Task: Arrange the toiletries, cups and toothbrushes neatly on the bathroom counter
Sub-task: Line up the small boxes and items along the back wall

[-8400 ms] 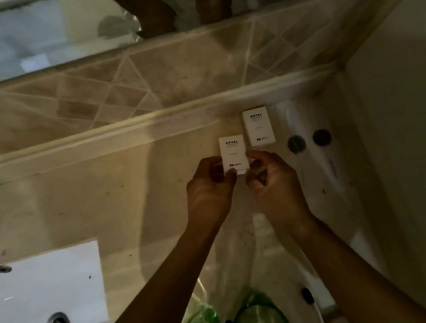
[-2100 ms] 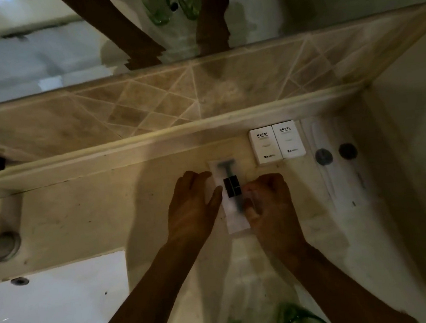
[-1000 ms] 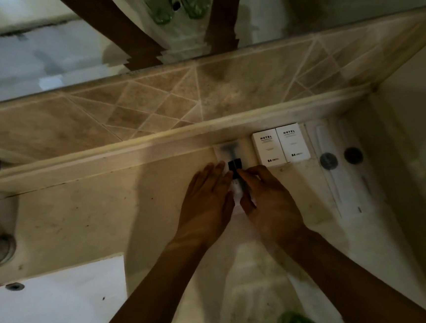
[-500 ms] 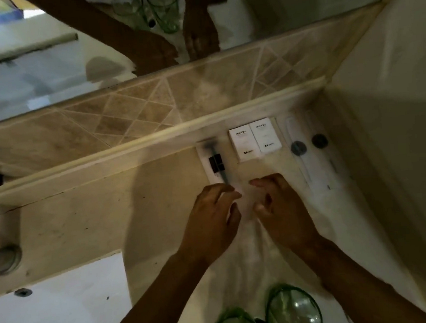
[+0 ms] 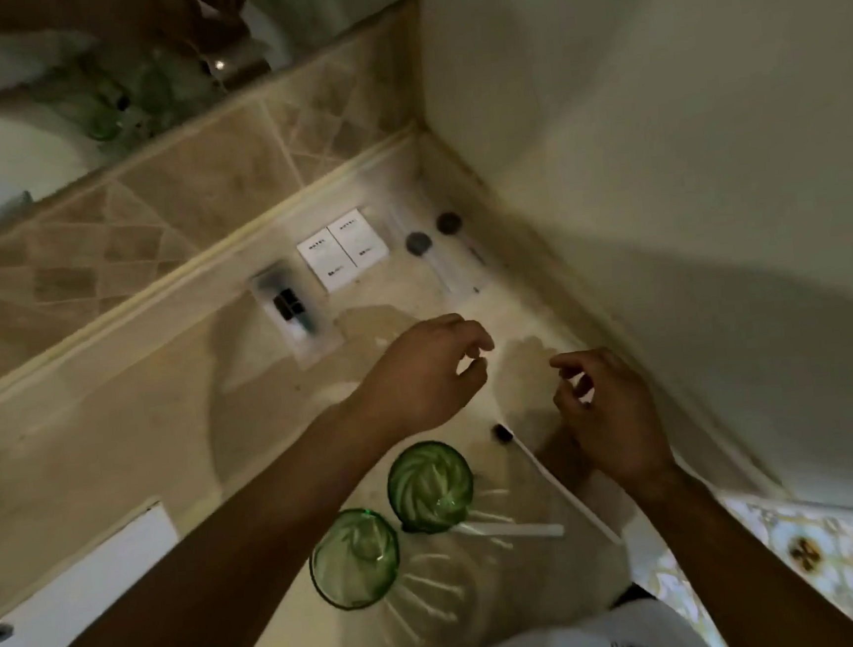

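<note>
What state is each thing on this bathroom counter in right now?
Two white hotel boxes: flat, side by side.
Clear razor packet: flat by ledge.
Two green ribbed glasses: upright, empty.
Packaged white toothbrush: lying flat.
Left hand: empty.
Right hand: empty.

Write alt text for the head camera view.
Two bare hands, left and right, hover empty over a beige bathroom counter. Two green glass cups stand near; a razor packet and two white boxes line the back ledge.
</note>
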Action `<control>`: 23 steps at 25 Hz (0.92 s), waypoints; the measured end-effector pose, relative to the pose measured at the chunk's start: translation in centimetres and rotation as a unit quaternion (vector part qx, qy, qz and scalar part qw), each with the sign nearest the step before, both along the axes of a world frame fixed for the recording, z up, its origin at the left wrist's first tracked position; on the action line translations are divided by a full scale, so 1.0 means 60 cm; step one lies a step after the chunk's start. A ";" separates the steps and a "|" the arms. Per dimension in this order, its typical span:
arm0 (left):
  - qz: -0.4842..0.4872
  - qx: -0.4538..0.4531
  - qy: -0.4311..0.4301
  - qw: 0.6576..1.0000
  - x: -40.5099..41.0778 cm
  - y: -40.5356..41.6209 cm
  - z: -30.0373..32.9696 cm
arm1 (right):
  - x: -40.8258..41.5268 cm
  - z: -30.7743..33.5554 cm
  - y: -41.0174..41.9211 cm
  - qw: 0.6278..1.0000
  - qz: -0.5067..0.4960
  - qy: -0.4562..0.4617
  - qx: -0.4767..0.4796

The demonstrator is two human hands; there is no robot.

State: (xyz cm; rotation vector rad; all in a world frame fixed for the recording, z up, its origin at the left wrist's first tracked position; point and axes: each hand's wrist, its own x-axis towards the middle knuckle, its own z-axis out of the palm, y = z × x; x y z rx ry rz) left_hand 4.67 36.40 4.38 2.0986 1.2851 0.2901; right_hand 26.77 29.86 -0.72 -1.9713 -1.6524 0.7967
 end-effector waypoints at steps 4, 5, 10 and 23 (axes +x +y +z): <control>-0.075 -0.061 0.114 0.989 0.080 -0.016 0.003 | 0.064 -0.012 -0.059 0.998 -0.046 -0.028 -0.010; -0.086 -0.070 0.134 0.985 0.095 -0.020 -0.002 | 0.071 -0.020 -0.067 0.997 -0.043 -0.053 -0.033; -0.105 -0.115 0.183 0.971 0.174 -0.046 -0.040 | 0.081 -0.053 -0.097 0.980 -0.024 -0.100 -0.172; -0.041 -0.164 0.178 0.969 0.219 -0.074 -0.079 | 0.080 -0.036 -0.090 0.982 -0.002 -0.032 -0.186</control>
